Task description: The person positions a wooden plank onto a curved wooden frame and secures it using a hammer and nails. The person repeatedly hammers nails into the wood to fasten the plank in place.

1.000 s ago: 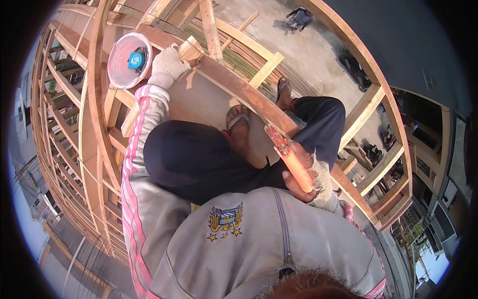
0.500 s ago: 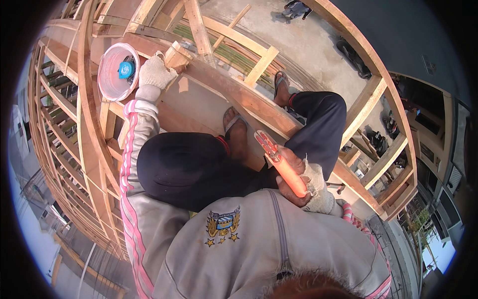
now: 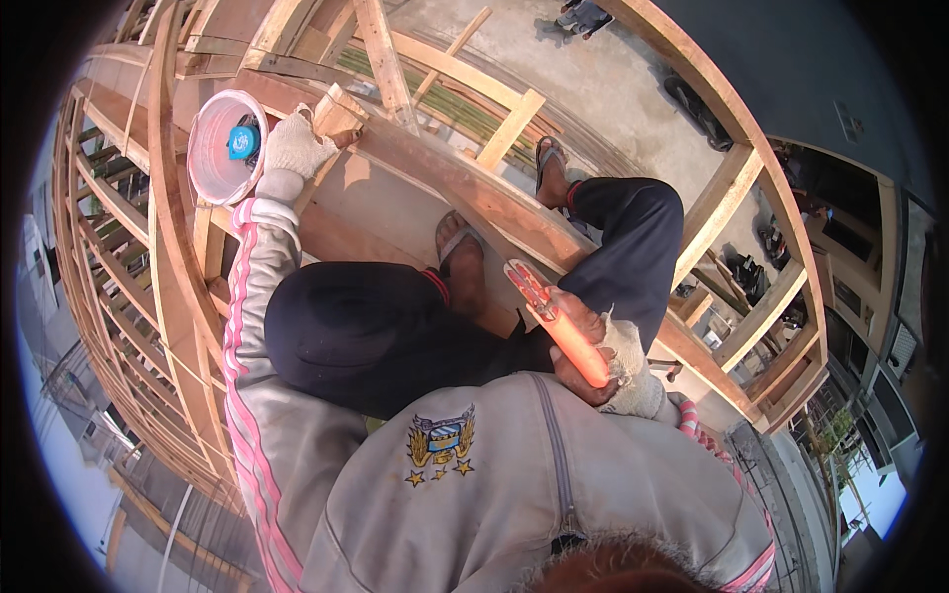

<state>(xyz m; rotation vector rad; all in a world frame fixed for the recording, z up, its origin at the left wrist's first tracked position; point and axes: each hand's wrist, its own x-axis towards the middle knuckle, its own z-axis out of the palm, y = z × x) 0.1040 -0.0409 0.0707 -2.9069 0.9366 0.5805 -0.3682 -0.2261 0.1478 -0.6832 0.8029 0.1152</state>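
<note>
My left hand [image 3: 301, 143], in a worn off-white knitted glove, grips the end of a piece of timber [image 3: 338, 115] at the upper left. Its bare fingertips show on the wood. Just left of that hand is a pinkish-white bucket [image 3: 203, 148], with a blue round-cased item [image 3: 243, 141], like a tape measure, inside. Near my lap, my right hand [image 3: 585, 341], its glove ragged, closes around an orange-handled hand tool [image 3: 571, 341]. The tool's red, patterned upper end points toward the timber. Its exact kind is unclear.
A long wooden beam [image 3: 474, 203] crosses in front of my legs. Curved timber framing [image 3: 173, 198] rises at the left, and more framing [image 3: 727, 203] stands at the right. My sandalled feet [image 3: 465, 247] rest among the boards. Someone [image 3: 585, 18] is far off on the ground.
The view has shifted slightly, so my left hand, the bucket and the timber sit a little further left. Both hands keep their holds.
</note>
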